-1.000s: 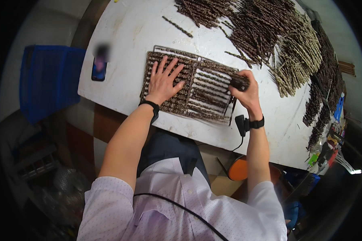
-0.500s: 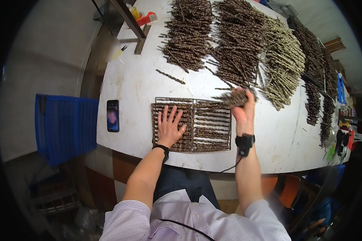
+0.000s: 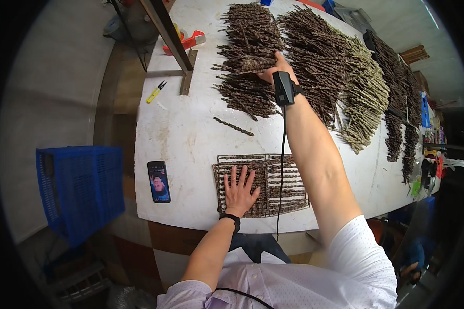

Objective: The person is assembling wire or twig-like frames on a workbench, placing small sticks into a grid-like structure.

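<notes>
Keep the left hand (image 3: 238,196) flat, fingers spread, grasping nothing, to steady the strand rack (image 3: 267,185) at the near edge of the counter (image 3: 185,139). Keep strands parallel at the leftmost dark pile (image 3: 248,31), beside the right hand (image 3: 281,66). Right grip: closure cannot be determined; wrist device (image 3: 282,88) obstructs. Right forearm (image 3: 319,159) covers the rack's upper right corner.

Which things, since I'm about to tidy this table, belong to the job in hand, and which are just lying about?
Seemingly in the job:
left hand, flat on the framed rack of twisted strands
right hand, at the leftmost dark pile
second dark pile and pale pile, probably

Apparently lying about:
phone
yellow-handled snips
red tape dispenser
blue crate
</notes>
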Tool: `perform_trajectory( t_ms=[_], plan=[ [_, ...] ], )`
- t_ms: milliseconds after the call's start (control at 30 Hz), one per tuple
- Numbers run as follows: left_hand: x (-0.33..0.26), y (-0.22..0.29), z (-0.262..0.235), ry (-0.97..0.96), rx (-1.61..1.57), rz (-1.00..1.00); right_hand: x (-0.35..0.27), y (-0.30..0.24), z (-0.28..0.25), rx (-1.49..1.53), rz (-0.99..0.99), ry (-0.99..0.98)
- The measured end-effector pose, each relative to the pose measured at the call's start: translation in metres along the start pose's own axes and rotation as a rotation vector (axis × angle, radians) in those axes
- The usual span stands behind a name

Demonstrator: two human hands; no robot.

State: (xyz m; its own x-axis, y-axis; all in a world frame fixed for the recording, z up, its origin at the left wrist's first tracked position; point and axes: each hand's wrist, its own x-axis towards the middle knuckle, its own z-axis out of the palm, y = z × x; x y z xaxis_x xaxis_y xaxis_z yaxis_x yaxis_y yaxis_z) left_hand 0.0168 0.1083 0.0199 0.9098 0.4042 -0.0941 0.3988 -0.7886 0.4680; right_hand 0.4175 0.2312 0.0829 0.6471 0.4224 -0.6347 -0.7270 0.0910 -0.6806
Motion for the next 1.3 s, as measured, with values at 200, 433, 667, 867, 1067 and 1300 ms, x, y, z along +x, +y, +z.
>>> perform_trajectory(
  t_ms=[200, 433, 667, 867, 1067, 1300],
  plan=[
    [0.001, 0.003, -0.005, -0.018, 0.0, 0.015, -0.045, -0.021, -0.014, 0.194, 0.152, 0.142],
    [0.006, 0.002, -0.012, 0.034, 0.002, 0.0, -0.169, 0.046, -0.086, -1.054, -0.725, -0.065],
    [0.007, 0.005, -0.006, 0.129, 0.047, 0.033, -0.31, 0.135, -0.215, -2.019, -0.431, -0.541],
    [0.005, 0.005, 0.0, 0.171, 0.128, 0.035, -0.316, 0.163, -0.244, -2.066, -0.673, -0.412],
    [0.003, 0.003, 0.005, 0.175, 0.167, 0.023, -0.314, 0.151, -0.229, -2.146, -0.646, -0.447],
    [0.003, 0.003, 0.006, 0.215, 0.135, 0.037, -0.31, 0.147, -0.218, -2.177, -0.556, -0.48]
  ],
)
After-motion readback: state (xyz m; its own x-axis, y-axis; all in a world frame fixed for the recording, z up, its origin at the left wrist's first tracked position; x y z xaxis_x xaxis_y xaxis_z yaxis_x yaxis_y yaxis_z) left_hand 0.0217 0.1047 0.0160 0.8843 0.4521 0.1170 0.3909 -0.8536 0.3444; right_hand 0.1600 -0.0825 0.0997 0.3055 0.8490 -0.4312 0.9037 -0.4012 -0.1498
